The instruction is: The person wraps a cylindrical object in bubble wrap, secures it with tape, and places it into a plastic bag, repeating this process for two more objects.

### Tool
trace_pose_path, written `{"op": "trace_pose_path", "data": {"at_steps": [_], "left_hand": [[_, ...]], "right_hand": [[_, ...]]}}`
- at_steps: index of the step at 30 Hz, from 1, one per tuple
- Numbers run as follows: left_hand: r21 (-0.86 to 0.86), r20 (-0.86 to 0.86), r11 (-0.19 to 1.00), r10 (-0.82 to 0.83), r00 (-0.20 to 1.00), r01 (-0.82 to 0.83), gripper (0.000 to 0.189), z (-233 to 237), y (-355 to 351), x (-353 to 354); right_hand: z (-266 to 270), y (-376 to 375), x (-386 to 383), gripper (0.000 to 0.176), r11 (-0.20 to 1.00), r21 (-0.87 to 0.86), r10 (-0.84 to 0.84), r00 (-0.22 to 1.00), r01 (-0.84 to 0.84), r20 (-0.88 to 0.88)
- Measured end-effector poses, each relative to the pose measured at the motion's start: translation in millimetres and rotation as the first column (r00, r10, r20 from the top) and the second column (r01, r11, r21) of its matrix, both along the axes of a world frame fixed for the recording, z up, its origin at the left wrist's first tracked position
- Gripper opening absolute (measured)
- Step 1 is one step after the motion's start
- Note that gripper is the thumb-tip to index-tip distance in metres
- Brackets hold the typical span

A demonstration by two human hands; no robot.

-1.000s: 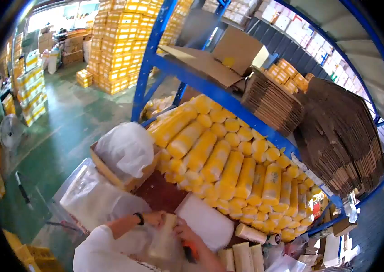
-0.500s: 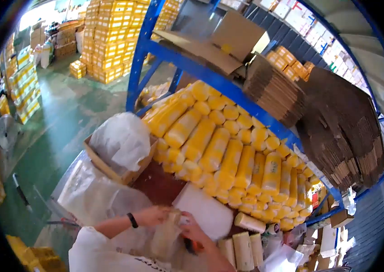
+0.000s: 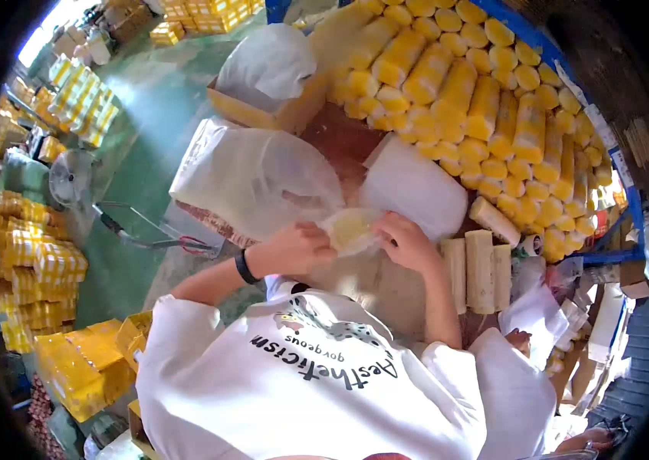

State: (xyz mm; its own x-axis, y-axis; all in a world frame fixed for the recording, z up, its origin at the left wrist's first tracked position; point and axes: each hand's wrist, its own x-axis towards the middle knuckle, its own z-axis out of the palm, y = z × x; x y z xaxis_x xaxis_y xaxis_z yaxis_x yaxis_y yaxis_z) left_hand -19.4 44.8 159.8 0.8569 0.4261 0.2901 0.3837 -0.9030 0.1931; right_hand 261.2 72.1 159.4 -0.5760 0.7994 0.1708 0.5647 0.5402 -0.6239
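A small see-through plastic bag [image 3: 351, 230], yellowish inside, is stretched between my two hands above the work surface. My left hand [image 3: 294, 247], with a black band at the wrist, has its fingers curled at the bag's left edge. On the opposite side my right hand [image 3: 405, 239] pinches the bag's right edge between thumb and fingers. Beyond the hands lies a pile of white sheets [image 3: 416, 188]. A large clear plastic bag [image 3: 259, 172] spreads out past my left hand. Several pale yellow wrapped blocks [image 3: 480, 272] stand to the right of my right hand.
Yellow-wrapped rolls [image 3: 455, 92] are stacked high behind the work surface. An open carton [image 3: 263, 107] holds a white plastic bag [image 3: 267, 61]. A fan [image 3: 71, 178] and piles of yellow-taped boxes [image 3: 33, 261] stand at left. Loose plastic [image 3: 535, 307] lies at right.
My view has tilted down, bringing my shirt front into sight and leaving the upper rack out. The bag is now held more spread out between my hands, which are farther apart.
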Motion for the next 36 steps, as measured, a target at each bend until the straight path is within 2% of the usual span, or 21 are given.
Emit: {"op": "trace_pose_path", "data": {"at_steps": [3, 6, 7, 9, 10, 12, 13, 15, 16, 17, 18, 19, 21, 23, 25, 27, 28, 29, 31, 33, 36], "left_hand": [[0.112, 0.043, 0.987, 0.109, 0.993, -0.114, 0.020, -5.8, -20.2, 1.1], [0.123, 0.040, 0.967, 0.222, 0.974, -0.225, 0.022, -5.9, -36.3, 3.0], [0.117, 0.020, 0.958, 0.260, 0.965, -0.261, 0.022, -5.8, -38.3, 1.8], [0.116, -0.043, 0.942, 0.321, 0.946, -0.314, 0.024, -15.7, -41.1, -3.6], [0.119, -0.074, 0.932, 0.352, 0.933, -0.342, 0.025, -20.8, -40.4, -7.6], [0.014, 0.033, 0.902, 0.430, 0.902, -0.431, 0.028, -27.8, -45.9, -14.3], [-0.035, 0.084, 0.882, 0.471, 0.878, -0.470, 0.030, -30.0, -48.9, -18.0], [-0.003, -0.085, 0.826, 0.561, 0.823, -0.563, 0.031, -40.2, -57.4, -16.7], [-0.293, 0.065, 0.808, 0.550, 0.833, -0.511, 0.031, -77.7, -66.1, -8.5], [-0.325, 0.105, 0.810, 0.543, 0.833, -0.488, 0.030, -76.0, -67.0, -13.1], [-0.356, 0.146, 0.812, 0.537, 0.831, -0.462, 0.030, -74.0, -66.2, -18.3], [-0.240, 0.096, 0.829, 0.538, 0.838, -0.505, 0.030, -58.3, -72.9, -17.6], [-0.043, 0.048, 0.809, 0.587, 0.808, -0.586, 0.032, -37.8, -85.7, -16.3], [-0.126, 0.039, 0.771, 0.633, 0.773, -0.625, 0.035, -22.7, -90.9, -16.1], [-0.254, 0.083, 0.709, 0.694, 0.715, -0.658, 0.039, -20.6, -86.6, -14.5], [-0.420, 0.165, 0.619, 0.771, 0.615, -0.663, 0.046, -23.3, -77.0, -11.4], [-0.420, 0.149, 0.628, 0.760, 0.632, -0.656, 0.060, -30.1, -66.7, -13.1], [-0.547, 0.150, 0.590, 0.767, 0.623, -0.594, 0.060, -36.6, -58.4, -16.0], [-0.767, 0.149, 0.481, 0.777, 0.611, -0.425, 0.060, -45.2, -42.8, -18.5], [-0.655, 0.446, 0.670, 0.716, 0.537, -0.349, 0.052, -79.3, -26.0, -28.5], [-0.841, 0.380, 0.507, 0.801, 0.462, -0.188, 0.037, -103.7, -27.5, -66.9]], "right_hand": [[19.2, -24.5, -2.4, 0.011, 0.995, -0.093, -0.037, 0.999, 0.035, -0.025], [-19.1, -35.3, 5.5, 0.023, 0.992, 0.028, -0.112, 0.960, 0.123, -0.258], [-27.3, -35.8, 5.8, 0.028, 0.984, -0.118, -0.177, 0.861, 0.136, -0.477], [-43.2, -37.8, 7.1, 0.040, 0.916, -0.399, -0.358, 0.524, 0.038, -0.773], [-47.9, -36.9, 12.7, 0.057, 0.912, -0.409, -0.345, 0.553, 0.008, -0.759], [-43.5, -37.9, 30.2, 0.068, 0.922, -0.384, -0.174, 0.941, 0.052, -0.290], [-39.6, -40.4, 33.0, 0.074, 0.936, -0.347, -0.068, 0.998, 0.064, 0.003], [-125.4, -39.7, 25.2, 0.084, 0.970, -0.222, -0.077, 0.992, 0.098, 0.100], [-152.0, -47.3, 19.5, 0.079, 0.971, -0.146, -0.188, 0.982, 0.191, 0.033], [-167.7, -30.7, -6.6, 0.075, 0.968, -0.057, -0.248, 0.965, 0.244, -0.080], [-183.8, -22.4, -7.2, 0.060, 0.948, -0.176, -0.281, 0.957, 0.264, -0.075], [-195.7, -12.6, -3.5, 0.046, 0.914, -0.295, -0.309, 0.949, 0.279, -0.058], [-206.1, -19.4, 2.3, 0.040, 0.979, -0.105, -0.184, 0.976, 0.173, -0.113], [-190.0, -20.4, -6.1, 0.028, 0.991, 0.006, -0.136, 0.989, 0.137, -0.062], [-189.9, -17.8, -21.4, 0.022, 0.934, -0.288, -0.283, 0.930, 0.212, -0.234], [-190.1, -15.8, -29.3, 0.018, 0.966, -0.166, -0.234, 0.944, 0.198, -0.233], [-188.5, -13.1, -31.5, 0.018, 0.985, 0.111, -0.116, 0.985, 0.131, -0.129], [-187.4, -8.9, -33.7, 0.017, 0.929, 0.369, -0.035, 0.999, 0.028, 0.011], [-167.2, -14.8, -48.7, 0.012, 0.945, 0.325, -0.023, 0.999, 0.033, -0.035], [-153.7, -12.4, -71.2, 0.008, 0.952, 0.305, 0.017, 0.998, 0.001, -0.056], [-148.5, 3.2, -96.5, 0.006, 0.964, 0.247, 0.105, 0.994, -0.103, 0.007]]}}
